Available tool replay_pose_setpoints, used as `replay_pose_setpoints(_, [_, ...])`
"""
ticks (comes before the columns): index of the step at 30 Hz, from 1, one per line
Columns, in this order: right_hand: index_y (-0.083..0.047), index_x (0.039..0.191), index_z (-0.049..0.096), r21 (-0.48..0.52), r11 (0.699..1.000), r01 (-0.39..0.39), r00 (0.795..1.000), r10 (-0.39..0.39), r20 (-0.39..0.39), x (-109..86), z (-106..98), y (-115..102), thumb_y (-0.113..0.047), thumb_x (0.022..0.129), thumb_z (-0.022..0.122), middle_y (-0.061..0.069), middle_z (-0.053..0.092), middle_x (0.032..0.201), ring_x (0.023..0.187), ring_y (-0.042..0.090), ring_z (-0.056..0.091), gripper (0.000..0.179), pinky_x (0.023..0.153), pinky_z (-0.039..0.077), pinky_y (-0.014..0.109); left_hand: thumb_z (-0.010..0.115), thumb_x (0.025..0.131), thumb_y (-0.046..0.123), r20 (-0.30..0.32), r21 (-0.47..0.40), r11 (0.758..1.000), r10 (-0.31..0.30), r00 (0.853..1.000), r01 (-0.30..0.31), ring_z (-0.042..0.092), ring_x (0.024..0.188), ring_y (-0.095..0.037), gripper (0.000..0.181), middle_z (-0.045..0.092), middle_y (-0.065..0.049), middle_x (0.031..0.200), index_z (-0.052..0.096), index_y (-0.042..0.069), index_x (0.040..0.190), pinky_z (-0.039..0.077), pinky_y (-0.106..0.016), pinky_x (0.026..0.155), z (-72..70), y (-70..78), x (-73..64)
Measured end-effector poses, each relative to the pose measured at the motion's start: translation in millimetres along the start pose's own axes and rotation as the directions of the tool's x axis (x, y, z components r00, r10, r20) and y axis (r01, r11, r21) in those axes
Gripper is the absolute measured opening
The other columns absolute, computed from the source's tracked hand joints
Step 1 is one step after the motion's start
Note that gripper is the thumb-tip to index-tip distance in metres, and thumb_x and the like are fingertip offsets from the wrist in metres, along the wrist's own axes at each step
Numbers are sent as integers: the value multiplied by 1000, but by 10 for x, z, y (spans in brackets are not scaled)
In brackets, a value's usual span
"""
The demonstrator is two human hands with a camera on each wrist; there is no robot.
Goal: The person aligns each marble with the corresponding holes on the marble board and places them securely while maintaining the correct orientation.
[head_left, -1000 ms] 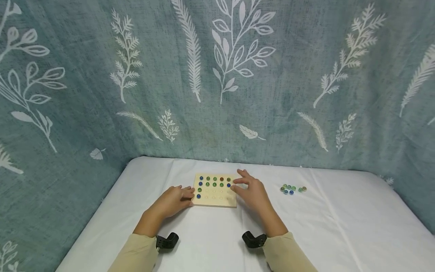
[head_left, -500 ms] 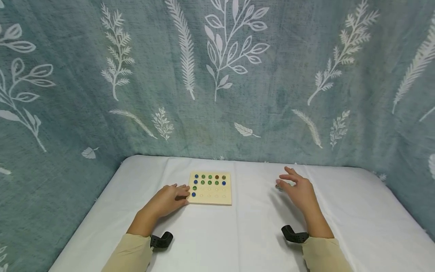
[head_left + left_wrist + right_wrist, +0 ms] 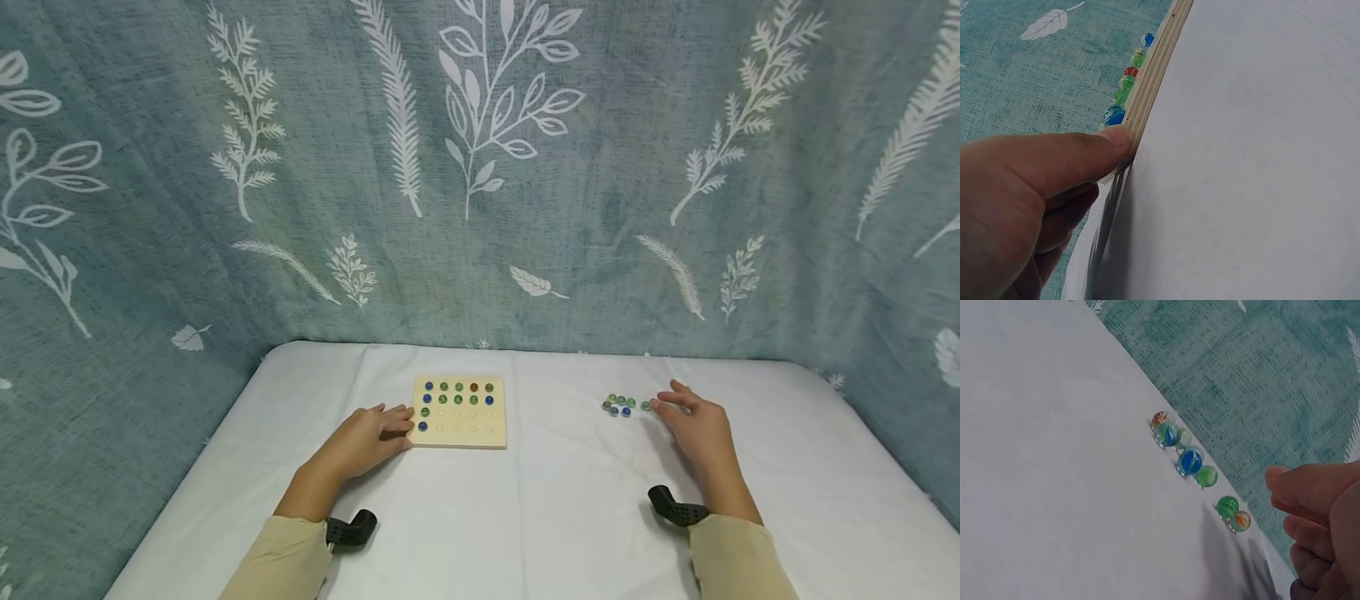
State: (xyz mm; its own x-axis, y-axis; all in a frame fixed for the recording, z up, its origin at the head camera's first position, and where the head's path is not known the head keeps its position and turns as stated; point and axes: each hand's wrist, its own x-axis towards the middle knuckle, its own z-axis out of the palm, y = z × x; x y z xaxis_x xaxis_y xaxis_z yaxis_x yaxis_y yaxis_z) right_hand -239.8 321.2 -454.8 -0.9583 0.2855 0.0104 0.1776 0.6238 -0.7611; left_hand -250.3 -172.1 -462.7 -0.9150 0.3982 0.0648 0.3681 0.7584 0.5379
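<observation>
At the pale wooden board (image 3: 468,438), my left hand (image 3: 362,443) touches the near left corner with its thumb and reaches its fingers along the left side. Glass marbles fill the board's two far rows, and two more sit at the left of the nearer rows. My right hand (image 3: 697,427) hovers by the loose marbles to the right. Its thumb and index finger come close to a green marble (image 3: 1228,506) and an orange-streaked marble (image 3: 1242,520). In the right wrist view these fingertips stand apart from the marbles, with nothing between them.
Beside that pair lies a cluster of several loose marbles, among them a blue marble (image 3: 1191,460). A white cloth (image 3: 570,517) covers the table. Behind it hangs a green curtain (image 3: 600,250) with white leaf prints.
My right hand has moved from the board's right side out to the loose marbles, passing over the cluster to its right end. The left hand stays at the board. The head view has shifted slightly.
</observation>
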Motion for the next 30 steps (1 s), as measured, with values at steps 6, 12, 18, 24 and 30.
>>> replay_pose_setpoints(6, [-4, 130, 64, 53, 997, -50, 999, 50, -4, 43, 75, 63, -40, 97, 61, 7, 32, 159, 149, 37, 21, 49, 118, 21, 60, 75, 88, 22, -2, -5, 1000, -12, 1000, 12, 45, 139, -32, 35, 58, 0, 140, 72, 11, 121, 30, -53, 118, -2, -26, 6])
replay_pose_setpoints(12, [-3, 132, 62, 50, 999, -3, 1000, 4, -2, 64, 109, 89, -33, 98, 62, 9, 30, 160, 150, 36, 19, 46, 119, 21, 60, 75, 88, 22, -4, -14, 1000, -13, 1000, 13, 44, 139, -33, 35, 58, 0, 139, 72, 10, 121, 30, -53, 118, -4, -17, 5])
replay_pose_setpoints(18, [-3, 137, 58, -6, 998, 68, 998, -68, 18, 79, 135, 95, -30, 98, 63, 13, 28, 160, 150, 38, 17, 48, 118, 20, 61, 75, 88, 23, 1, -11, 1000, -28, 1000, 28, 43, 139, -35, 35, 57, 0, 141, 72, 11, 121, 28, -54, 119, -16, -3, 5])
replay_pose_setpoints(24, [-1, 135, 58, -29, 994, 108, 994, -107, 27, 95, 148, 119, -25, 97, 63, 16, 28, 159, 149, 40, 17, 45, 118, 20, 62, 74, 89, 23, 11, -2, 999, -50, 999, 50, 41, 140, -39, 35, 56, 1, 141, 72, 12, 122, 28, -55, 118, -24, -1, 22])
replay_pose_setpoints(30, [0, 132, 61, -73, 987, 145, 989, -143, 42, 85, 141, 118, -22, 97, 63, 19, 29, 158, 149, 42, 18, 41, 117, 21, 63, 74, 88, 21, 1, -3, 1000, -24, 1000, 24, 45, 138, -30, 34, 58, -1, 140, 72, 10, 121, 29, -52, 119, -6, -11, 14])
